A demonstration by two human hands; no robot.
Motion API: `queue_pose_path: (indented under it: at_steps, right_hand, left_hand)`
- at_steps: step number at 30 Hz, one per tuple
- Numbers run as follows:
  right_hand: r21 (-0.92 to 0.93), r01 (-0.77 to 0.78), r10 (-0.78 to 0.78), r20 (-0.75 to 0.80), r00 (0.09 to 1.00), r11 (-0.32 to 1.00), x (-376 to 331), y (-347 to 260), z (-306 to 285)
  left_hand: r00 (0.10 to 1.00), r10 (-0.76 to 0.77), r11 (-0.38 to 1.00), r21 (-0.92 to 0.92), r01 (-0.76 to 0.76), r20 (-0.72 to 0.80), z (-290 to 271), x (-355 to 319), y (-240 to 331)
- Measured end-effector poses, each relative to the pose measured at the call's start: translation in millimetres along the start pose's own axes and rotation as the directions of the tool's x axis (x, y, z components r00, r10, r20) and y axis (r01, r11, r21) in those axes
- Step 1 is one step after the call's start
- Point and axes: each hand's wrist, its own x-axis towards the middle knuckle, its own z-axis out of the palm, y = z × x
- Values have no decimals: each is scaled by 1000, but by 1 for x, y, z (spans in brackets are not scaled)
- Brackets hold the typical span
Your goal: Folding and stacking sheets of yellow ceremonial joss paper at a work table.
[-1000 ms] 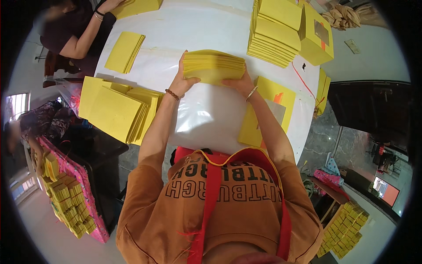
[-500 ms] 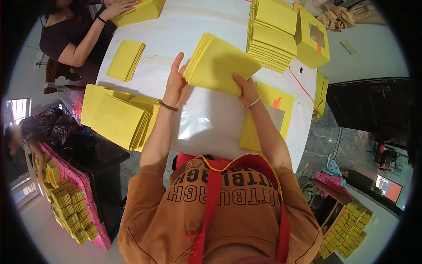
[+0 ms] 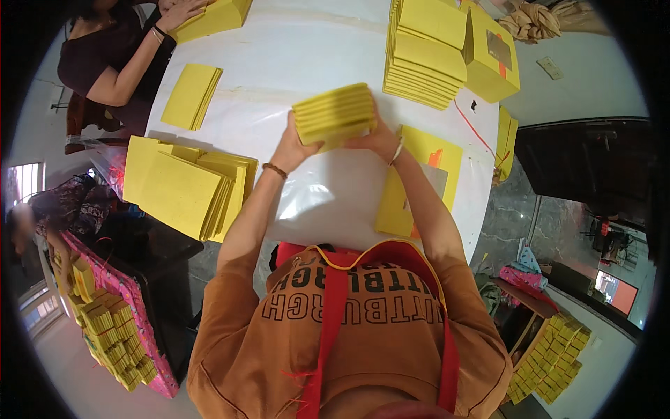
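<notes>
Yellow stack [image 3: 333,114] stands on edge on the white bench [image 3: 307,49], long axis left-right, just left of the tall pile [image 3: 426,52]; left hand [image 3: 296,145] and right hand [image 3: 375,137] clamp its ends, equally near.

A yellow box [image 3: 494,59] with a grey and orange label stands at the table's far right edge. Bundled yellow packs [image 3: 112,328] fill a pink crate at lower left. A small lit screen [image 3: 615,292], perhaps a monitor, glows at far right.
</notes>
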Motion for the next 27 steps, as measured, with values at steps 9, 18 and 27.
queue_pose_path:
  at_steps: [9,18,27]
  right_hand:
    - [254,-220,196,118,973,942,10,5,5]
    - [113,-86,84,17,996,990,11,-13,-1]
    - [772,-128,478,-247,843,623,-32,4,48]
  left_hand:
    - [997,78,979,185,-79,12,11,6,-3]
    - [976,71,997,22,-68,-208,34,-2,44]
    - [913,-329,484,-874,-56,-241,38,12,24]
